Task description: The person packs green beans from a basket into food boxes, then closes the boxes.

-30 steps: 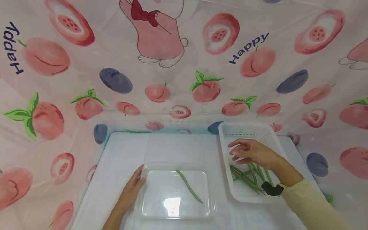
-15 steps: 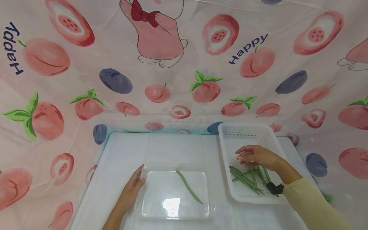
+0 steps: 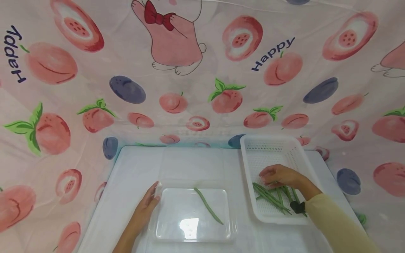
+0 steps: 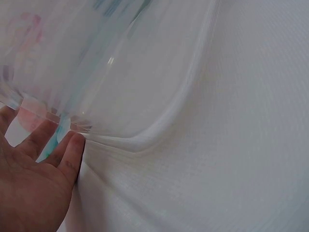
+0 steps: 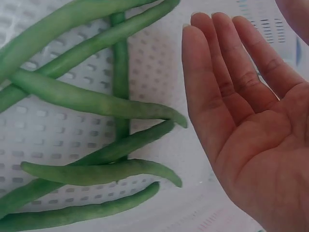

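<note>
A clear plastic box (image 3: 193,240) stands on the table with one green bean (image 3: 209,206) lying slantwise in it. My left hand (image 3: 146,207) touches the box's left side near its far corner; in the left wrist view its extended fingers (image 4: 72,154) rest against the rim. To the right, a white perforated basket (image 3: 248,158) holds several green beans (image 3: 270,198) in its near half. My right hand (image 3: 281,176) is over the basket, beside the beans. The right wrist view shows its palm (image 5: 260,145) bare and its fingers extended, with bean tips close by.
A faint transparent flap or lid (image 3: 191,163) lies behind the box. The white-covered table (image 3: 133,165) meets a fruit-printed cloth (image 3: 196,80) at the back and sides. A black band (image 3: 297,207) sits around the right wrist, below a yellow sleeve (image 3: 335,221).
My right hand has moved down and slightly right inside the basket's outline, nearer the beans. The left hand, the box and the single bean have stayed in place.
</note>
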`<act>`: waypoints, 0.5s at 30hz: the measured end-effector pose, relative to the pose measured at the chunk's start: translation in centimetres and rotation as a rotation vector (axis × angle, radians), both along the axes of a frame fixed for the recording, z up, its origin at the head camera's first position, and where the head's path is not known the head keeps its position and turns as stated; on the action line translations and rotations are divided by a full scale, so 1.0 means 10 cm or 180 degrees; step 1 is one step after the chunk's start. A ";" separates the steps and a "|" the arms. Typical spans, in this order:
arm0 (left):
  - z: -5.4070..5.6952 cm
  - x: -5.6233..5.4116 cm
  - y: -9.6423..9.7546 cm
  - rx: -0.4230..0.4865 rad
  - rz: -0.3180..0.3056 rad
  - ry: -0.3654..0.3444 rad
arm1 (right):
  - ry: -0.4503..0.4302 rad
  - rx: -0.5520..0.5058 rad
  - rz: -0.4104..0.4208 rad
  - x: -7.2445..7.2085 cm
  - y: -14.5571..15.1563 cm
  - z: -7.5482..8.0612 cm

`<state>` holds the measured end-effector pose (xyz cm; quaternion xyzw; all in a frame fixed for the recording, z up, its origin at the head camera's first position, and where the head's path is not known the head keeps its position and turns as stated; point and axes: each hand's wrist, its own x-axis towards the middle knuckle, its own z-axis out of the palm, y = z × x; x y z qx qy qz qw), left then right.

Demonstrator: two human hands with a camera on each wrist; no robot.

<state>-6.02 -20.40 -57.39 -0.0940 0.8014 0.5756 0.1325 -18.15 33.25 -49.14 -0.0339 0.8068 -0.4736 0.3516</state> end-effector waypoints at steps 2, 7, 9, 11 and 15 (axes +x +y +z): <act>0.00 0.00 0.00 -0.0010 0.0010 -0.0003 | -0.0035 0.0024 0.0044 -0.01 0.00 -0.05; 0.00 0.01 0.00 -0.0008 0.0024 0.0015 | -0.0054 0.0150 0.0132 -0.04 0.00 -0.13; 0.00 0.01 0.00 0.0010 0.0024 0.0023 | -0.0035 0.0208 0.0126 -0.05 0.01 -0.16; 0.00 0.01 0.00 0.0034 0.0015 0.0021 | -0.0032 0.0273 0.0090 -0.06 0.01 -0.18; 0.00 0.01 -0.01 0.0072 0.0013 -0.0006 | -0.0055 0.0357 0.0095 -0.06 0.03 -0.22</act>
